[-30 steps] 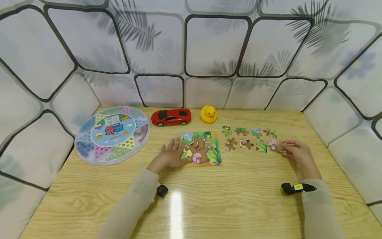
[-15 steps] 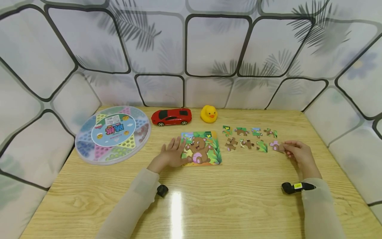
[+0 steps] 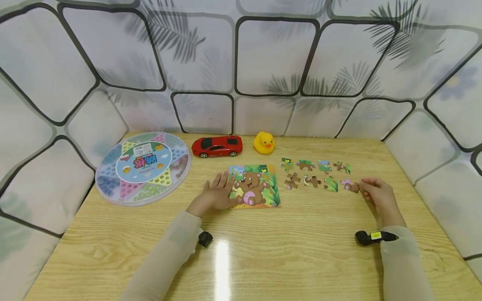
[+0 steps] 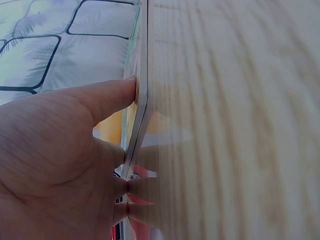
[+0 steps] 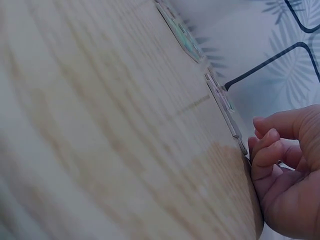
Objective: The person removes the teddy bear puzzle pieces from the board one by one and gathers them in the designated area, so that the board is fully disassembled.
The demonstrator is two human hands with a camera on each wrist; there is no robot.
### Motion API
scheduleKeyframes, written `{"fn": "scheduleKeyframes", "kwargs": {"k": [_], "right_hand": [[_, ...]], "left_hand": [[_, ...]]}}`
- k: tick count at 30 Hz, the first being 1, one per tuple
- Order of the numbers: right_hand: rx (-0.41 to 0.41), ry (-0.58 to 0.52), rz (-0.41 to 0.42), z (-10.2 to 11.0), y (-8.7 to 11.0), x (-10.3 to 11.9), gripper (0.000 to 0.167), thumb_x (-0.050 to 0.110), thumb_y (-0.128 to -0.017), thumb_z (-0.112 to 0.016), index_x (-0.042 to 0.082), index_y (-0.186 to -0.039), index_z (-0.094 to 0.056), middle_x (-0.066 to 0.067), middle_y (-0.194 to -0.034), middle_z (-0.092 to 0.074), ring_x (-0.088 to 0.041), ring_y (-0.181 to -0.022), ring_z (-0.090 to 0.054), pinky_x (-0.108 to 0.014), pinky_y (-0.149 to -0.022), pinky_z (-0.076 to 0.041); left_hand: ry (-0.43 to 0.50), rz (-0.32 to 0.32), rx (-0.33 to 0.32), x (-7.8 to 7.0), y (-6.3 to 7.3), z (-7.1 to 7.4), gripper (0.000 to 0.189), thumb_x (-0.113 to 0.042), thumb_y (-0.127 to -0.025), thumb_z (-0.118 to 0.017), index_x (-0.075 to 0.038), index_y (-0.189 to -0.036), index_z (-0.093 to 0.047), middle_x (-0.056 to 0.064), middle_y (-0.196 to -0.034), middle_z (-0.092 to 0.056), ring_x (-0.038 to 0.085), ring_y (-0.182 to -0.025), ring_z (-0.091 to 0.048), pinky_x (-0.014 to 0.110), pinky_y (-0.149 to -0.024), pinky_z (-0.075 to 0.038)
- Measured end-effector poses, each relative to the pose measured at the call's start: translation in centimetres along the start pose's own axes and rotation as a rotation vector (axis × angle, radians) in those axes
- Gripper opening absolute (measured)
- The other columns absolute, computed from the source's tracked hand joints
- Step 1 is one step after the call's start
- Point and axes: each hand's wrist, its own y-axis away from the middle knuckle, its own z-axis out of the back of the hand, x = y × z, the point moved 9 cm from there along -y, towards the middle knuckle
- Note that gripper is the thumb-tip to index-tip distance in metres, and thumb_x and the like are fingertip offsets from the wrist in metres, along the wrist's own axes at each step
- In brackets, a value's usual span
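My left hand [image 3: 216,196] lies with spread fingers at the left edge of the bear picture puzzle board [image 3: 260,190], thumb over its lower left corner. In the left wrist view the thumb [image 4: 117,95] presses on the board's face, and the other fingertips reach the tabletop beside it. At the right, my right hand [image 3: 378,194] rests by the purple-and-brown jigsaw piece [image 3: 350,185], the last in the front row. The right wrist view shows that hand's fingers [image 5: 267,155] loosely curled just off the end of the piece, which lies flat on the table.
Several other jigsaw pieces [image 3: 311,181] lie in two rows between board and right hand. Behind the board stand a red toy car [image 3: 217,146] and a yellow rubber duck [image 3: 264,143]. A round Chinese checkers set [image 3: 143,168] lies at the left. Patterned fabric walls [image 3: 275,58] enclose the table.
My right hand set the purple-and-brown piece down at the row's end, let go, and drew slightly right. The left hand stayed on the board.
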Motion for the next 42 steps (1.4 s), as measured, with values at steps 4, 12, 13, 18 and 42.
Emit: {"fn": "scheduleKeyframes", "kwargs": {"k": [4, 12, 13, 18, 42], "right_hand": [[0.008, -0.034, 0.000, 0.0, -0.1, -0.1, 0.013, 0.009, -0.091, -0.062, 0.020, -0.086, -0.064, 0.008, -0.067, -0.056, -0.003, -0.055, -0.050, -0.016, -0.048, -0.044], [0.033, -0.080, -0.003, -0.1, -0.1, 0.1, 0.014, 0.007, -0.091, -0.062, 0.019, -0.086, -0.065, 0.007, -0.067, -0.058, -0.004, -0.055, -0.051, -0.017, -0.048, -0.045], [0.036, -0.081, -0.001, -0.2, -0.1, 0.2, 0.014, 0.007, -0.091, -0.062, 0.019, -0.086, -0.065, 0.007, -0.068, -0.058, -0.004, -0.056, -0.051, -0.017, -0.048, -0.045], [0.063, -0.116, 0.001, -0.6, 0.2, 0.9, 0.014, 0.008, -0.091, -0.062, 0.020, -0.088, -0.068, 0.009, -0.072, -0.060, -0.004, -0.059, -0.052, -0.016, -0.051, -0.046], [0.249, 0.243, 0.277, -10.8, 3.1, 6.4, 0.030, 0.026, -0.095, -0.058, 0.003, -0.114, -0.058, 0.003, -0.086, -0.059, -0.009, -0.068, -0.053, -0.023, -0.064, -0.050]], "left_hand": [[-0.003, -0.003, -0.001, -0.1, 0.1, 0.1, 0.085, -0.057, -0.095, -0.039, -0.017, -0.152, 0.009, 0.009, -0.155, 0.021, 0.028, -0.142, 0.019, 0.057, -0.110, 0.008], [-0.008, -0.006, -0.017, 0.0, 0.0, 0.2, 0.086, -0.060, -0.094, -0.039, -0.018, -0.152, 0.008, 0.009, -0.156, 0.020, 0.029, -0.142, 0.017, 0.059, -0.110, 0.006], [-0.010, -0.007, -0.020, 0.0, 0.1, 0.2, 0.086, -0.060, -0.094, -0.039, -0.018, -0.152, 0.007, 0.009, -0.156, 0.019, 0.029, -0.142, 0.016, 0.059, -0.110, 0.005], [-0.008, -0.007, -0.023, 0.0, 0.1, 0.2, 0.086, -0.060, -0.093, -0.040, -0.019, -0.152, 0.007, 0.009, -0.155, 0.019, 0.029, -0.142, 0.016, 0.059, -0.110, 0.005], [-0.001, -0.004, -0.015, -0.2, 0.2, 0.2, 0.086, -0.059, -0.094, -0.040, -0.019, -0.152, 0.008, 0.009, -0.155, 0.020, 0.029, -0.142, 0.017, 0.059, -0.110, 0.006]]}}
